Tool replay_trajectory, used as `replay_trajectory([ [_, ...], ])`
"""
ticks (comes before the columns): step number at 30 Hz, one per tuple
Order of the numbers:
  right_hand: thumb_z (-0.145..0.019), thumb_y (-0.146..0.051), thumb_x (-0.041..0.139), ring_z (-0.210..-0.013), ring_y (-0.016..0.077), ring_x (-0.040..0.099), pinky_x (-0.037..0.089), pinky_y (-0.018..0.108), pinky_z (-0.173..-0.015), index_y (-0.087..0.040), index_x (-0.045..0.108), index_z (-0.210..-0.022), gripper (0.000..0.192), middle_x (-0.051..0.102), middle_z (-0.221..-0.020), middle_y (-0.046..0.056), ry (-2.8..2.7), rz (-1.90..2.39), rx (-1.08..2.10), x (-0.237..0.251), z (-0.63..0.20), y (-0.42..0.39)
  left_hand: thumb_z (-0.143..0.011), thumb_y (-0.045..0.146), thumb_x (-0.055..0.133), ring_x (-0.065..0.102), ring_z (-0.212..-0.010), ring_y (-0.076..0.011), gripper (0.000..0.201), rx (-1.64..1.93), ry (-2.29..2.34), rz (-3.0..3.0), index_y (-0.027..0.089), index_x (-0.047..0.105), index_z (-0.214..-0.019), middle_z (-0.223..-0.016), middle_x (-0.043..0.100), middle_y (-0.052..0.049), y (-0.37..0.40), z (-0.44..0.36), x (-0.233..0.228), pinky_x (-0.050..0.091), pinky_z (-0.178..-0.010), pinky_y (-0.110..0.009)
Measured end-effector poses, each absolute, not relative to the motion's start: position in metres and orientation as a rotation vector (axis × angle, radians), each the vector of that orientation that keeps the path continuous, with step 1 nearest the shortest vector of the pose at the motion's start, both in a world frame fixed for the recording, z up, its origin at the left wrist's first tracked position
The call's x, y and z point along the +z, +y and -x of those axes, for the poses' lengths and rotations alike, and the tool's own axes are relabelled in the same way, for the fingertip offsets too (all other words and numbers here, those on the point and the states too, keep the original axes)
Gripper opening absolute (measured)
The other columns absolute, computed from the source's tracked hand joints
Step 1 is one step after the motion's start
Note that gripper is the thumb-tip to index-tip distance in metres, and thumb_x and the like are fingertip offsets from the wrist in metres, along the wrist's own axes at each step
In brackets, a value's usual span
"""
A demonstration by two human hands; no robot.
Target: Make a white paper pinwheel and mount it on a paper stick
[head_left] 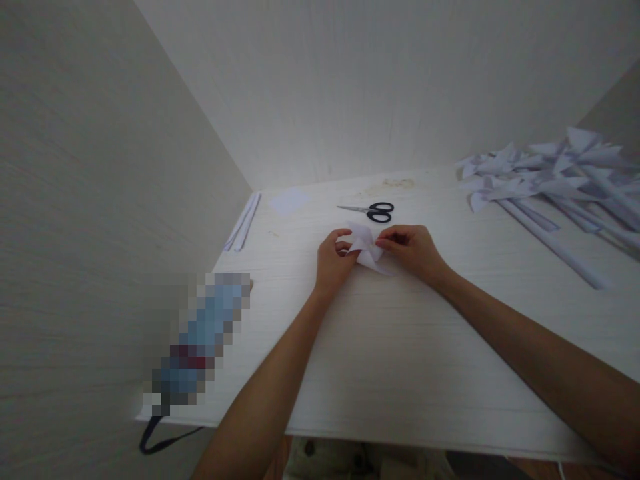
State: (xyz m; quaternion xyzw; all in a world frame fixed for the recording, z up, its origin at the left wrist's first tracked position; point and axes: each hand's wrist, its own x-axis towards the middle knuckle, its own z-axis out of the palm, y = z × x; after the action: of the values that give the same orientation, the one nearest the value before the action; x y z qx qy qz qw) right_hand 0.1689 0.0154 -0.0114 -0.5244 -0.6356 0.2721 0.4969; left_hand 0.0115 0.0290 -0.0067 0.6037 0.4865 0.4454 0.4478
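A white paper pinwheel with curled blades is held just above the table, between my two hands. My left hand grips its left side, thumb and fingers around the paper. My right hand pinches near the pinwheel's middle with thumb and forefinger; whether a small piece sits in that pinch I cannot make out. Just beyond the hands lie scissors with black handles, blades pointing left. Farther left, a flat square of white paper rests on the table.
Several paper pinwheels on rolled paper sticks are heaped at the right. Two rolled paper sticks lie by the left wall. A blurred-out blue object with a dark strap is at the table's left edge. Walls enclose the white table.
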Motion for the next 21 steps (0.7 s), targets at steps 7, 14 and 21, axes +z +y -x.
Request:
replay_trajectory([
  [7,-0.065,-0.027,0.06,-0.051,0.012,0.051,0.038,0.024,-0.05,-0.014,0.065,-0.062,0.014,0.062,-0.058,0.002,-1.579,1.272,0.643,-0.0104,-0.1692,0.0145,-0.057,0.013,0.061,0.056,-0.053,-0.01,0.037,1.104,1.212,-1.52,0.013,0.051,-0.093,-0.061,0.059,0.001,0.029,-0.012,-0.0059,0.044,-0.053,-0.021],
  [14,-0.064,-0.026,0.06,-0.053,0.0123,0.053,0.039,0.024,-0.051,-0.014,0.064,-0.062,0.013,0.063,-0.059,0.002,-1.539,1.256,0.69,-0.0109,-0.17,0.0155,-0.058,0.012,0.06,0.057,-0.055,-0.0104,0.036,1.1,1.206,-1.492,0.014,0.051,-0.093,-0.062,0.06,0.001,0.0281,-0.0119,-0.0042,0.046,-0.056,-0.023],
  [21,-0.064,-0.027,0.06,-0.054,0.0125,0.053,0.04,0.025,-0.052,-0.015,0.064,-0.063,0.013,0.063,-0.06,0.002,-1.514,1.251,0.681,-0.0132,-0.1714,0.0154,-0.057,0.012,0.061,0.058,-0.054,-0.0106,0.038,1.071,1.186,-1.448,0.015,0.051,-0.094,-0.063,0.06,0.001,0.0267,-0.0112,-0.0009,0.047,-0.057,-0.024],
])
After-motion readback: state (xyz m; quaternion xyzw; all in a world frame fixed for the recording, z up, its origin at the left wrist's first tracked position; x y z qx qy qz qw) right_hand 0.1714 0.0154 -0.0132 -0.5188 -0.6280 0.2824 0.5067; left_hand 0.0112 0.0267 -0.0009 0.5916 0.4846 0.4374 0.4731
